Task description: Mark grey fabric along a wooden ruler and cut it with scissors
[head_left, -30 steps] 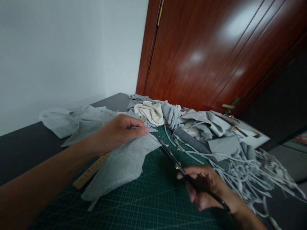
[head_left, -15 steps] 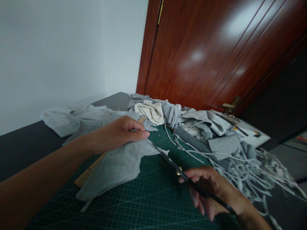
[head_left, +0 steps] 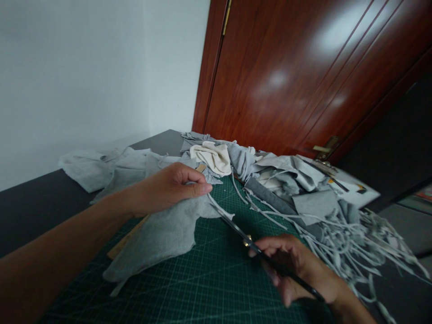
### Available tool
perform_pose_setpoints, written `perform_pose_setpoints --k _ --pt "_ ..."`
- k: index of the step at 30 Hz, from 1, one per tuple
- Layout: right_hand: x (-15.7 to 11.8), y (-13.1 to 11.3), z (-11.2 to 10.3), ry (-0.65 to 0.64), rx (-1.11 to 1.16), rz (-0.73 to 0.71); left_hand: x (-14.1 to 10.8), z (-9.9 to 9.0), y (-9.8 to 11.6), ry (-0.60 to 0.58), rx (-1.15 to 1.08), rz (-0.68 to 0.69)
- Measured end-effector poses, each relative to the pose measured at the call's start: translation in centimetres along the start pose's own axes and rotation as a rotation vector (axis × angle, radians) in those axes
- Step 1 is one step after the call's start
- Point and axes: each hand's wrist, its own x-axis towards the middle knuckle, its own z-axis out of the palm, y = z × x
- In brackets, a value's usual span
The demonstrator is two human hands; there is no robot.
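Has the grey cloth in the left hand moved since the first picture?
Yes, to the left: the cloth's lower corner, formerly right of the ruler's near end, now reaches slightly left of it.

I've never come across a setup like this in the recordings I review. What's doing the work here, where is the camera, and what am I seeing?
There is no machine: these are a person's bare hands, seen by one camera worn on the head, looking forward and down.

The left hand pinches the edge of a grey fabric piece. The right hand holds dark scissors, their blades at that edge near the left fingertips.

Below is a green gridded mat, with a tan strip partly covered by the fabric. Beyond lie a cream cloth and more grey fabric; to the right is a tangle of thin strips. A reddish-brown door stands behind.
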Motion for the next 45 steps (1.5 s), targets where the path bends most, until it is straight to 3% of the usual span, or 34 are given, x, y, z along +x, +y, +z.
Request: perform_pose_setpoints --k 16,27,45 --pt "-0.2 0.2 -0.3 0.043 -0.096 0.011 -0.4 -0.3 -0.3 0.01 -0.009 -0.083" --pt "0.2 -0.6 0.1 0.0 -0.144 -0.003 -0.4 -0.3 -0.1 -0.047 -0.001 -0.067" --pt "-0.1 0.5 0.1 0.006 -0.162 0.037 -0.5 -0.3 -0.4 -0.1 0.012 -0.073"
